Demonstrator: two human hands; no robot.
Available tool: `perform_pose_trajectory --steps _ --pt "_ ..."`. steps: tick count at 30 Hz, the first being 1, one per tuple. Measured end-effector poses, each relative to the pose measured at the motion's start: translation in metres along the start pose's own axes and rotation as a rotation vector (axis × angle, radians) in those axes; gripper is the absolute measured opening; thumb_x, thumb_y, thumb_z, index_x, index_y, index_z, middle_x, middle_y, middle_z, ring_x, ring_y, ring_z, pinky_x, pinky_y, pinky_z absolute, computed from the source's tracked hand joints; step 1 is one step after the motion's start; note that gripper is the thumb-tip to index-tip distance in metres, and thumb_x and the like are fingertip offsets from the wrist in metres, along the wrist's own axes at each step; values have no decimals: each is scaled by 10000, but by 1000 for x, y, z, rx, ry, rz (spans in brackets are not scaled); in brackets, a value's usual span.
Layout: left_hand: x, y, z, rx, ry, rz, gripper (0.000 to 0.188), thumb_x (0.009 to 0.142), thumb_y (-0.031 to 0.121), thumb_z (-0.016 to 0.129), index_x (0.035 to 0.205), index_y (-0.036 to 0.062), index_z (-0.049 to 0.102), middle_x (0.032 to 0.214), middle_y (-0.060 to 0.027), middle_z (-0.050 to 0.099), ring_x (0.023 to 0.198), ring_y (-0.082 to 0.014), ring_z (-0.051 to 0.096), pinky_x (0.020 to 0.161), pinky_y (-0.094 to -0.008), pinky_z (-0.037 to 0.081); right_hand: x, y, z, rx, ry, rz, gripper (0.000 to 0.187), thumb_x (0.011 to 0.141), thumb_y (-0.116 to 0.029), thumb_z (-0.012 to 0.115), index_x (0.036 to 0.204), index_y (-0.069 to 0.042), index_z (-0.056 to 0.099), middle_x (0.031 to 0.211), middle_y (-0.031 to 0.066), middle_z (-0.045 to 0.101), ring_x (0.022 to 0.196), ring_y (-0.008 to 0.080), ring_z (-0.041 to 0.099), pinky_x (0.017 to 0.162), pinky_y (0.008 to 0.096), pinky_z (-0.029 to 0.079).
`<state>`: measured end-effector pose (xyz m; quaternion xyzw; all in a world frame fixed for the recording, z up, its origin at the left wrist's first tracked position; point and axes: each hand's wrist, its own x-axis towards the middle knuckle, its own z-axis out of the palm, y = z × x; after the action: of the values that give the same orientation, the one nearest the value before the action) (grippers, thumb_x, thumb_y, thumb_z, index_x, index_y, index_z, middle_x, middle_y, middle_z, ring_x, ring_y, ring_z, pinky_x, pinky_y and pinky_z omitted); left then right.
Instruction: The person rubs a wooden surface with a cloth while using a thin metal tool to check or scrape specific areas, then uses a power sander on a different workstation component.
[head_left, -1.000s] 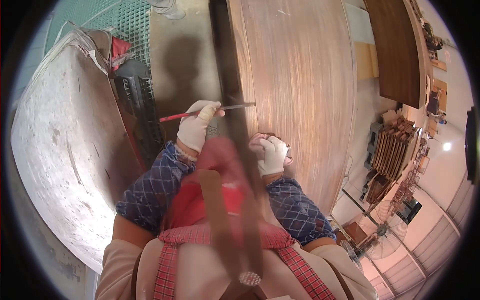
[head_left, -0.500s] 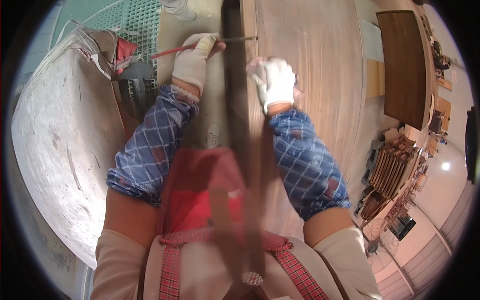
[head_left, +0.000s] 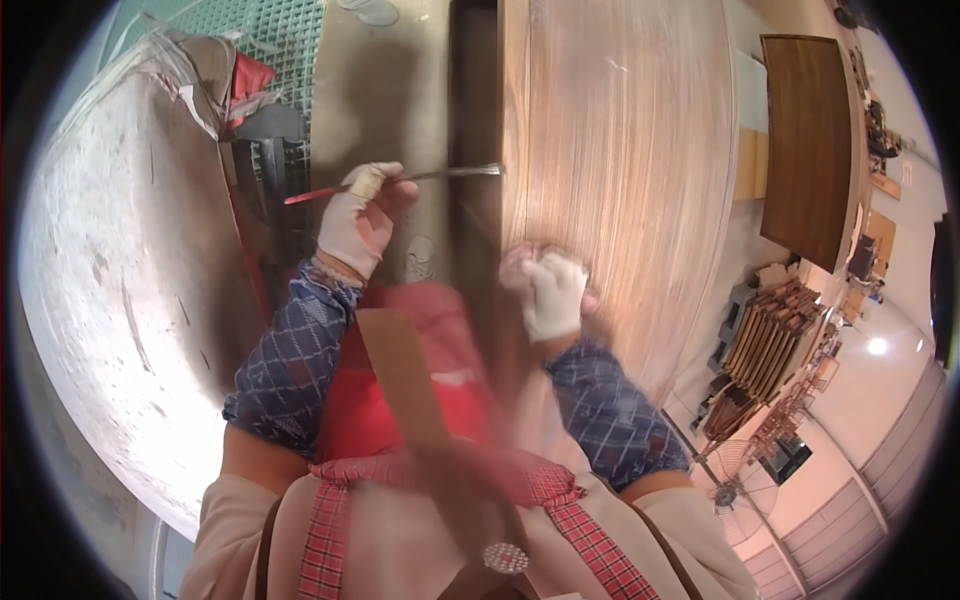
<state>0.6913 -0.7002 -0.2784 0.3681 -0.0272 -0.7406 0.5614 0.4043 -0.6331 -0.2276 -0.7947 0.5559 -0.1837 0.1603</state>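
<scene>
Two gloved hands (head_left: 357, 215) (head_left: 548, 290), one brush (head_left: 400, 180), two wooden panels (head_left: 620, 170) (head_left: 812, 130)

Your gloved left hand (head_left: 356, 222) was curled in a pinching grip with its forearm reaching up, while your gloved right hand (head_left: 553, 292) was bunched loosely, knuckles up.

Lots you can't make out here. The right hand (head_left: 553, 292) is smeared by motion blur, so whether it's gripping a rag or just pressing on the wood panel (head_left: 620, 170) is anyone's guess. The brush (head_left: 400, 180) tip is too thin to read against the panel's dark edge. The panel's top end runs off the frame, and the red apron (head_left: 400, 400) is all blur.
</scene>
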Motion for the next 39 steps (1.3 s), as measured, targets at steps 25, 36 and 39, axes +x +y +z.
perform_pose_trajectory --steps 25,36,39 --pt "46 37 67 -150 152 135 245 948 246 582 1071 39 627 958 -103 682 942 -244 636 947 -417 485 256 45 21 -156 121 215 172 857 -280 608 1003 -205 658 1044 125 598 967 342 586 817 459 494" --pt "24 51 90 89 173 123 186 938 171 594 1068 40 622 1033 -70 637 927 -219 632 859 -361 527 61 -18 -30 -87 147 36 173 686 -130 567 794 -187 690 870 -23 663 806 197 629 678 350 513" --pt "73 57 114 185 151 179 218 939 213 605 1025 16 648 983 -64 658 897 -193 647 846 -339 526 37 7 -7 8 -105 71 405 718 -171 594 1122 -146 572 1125 101 544 1055 327 503 884 450 377"
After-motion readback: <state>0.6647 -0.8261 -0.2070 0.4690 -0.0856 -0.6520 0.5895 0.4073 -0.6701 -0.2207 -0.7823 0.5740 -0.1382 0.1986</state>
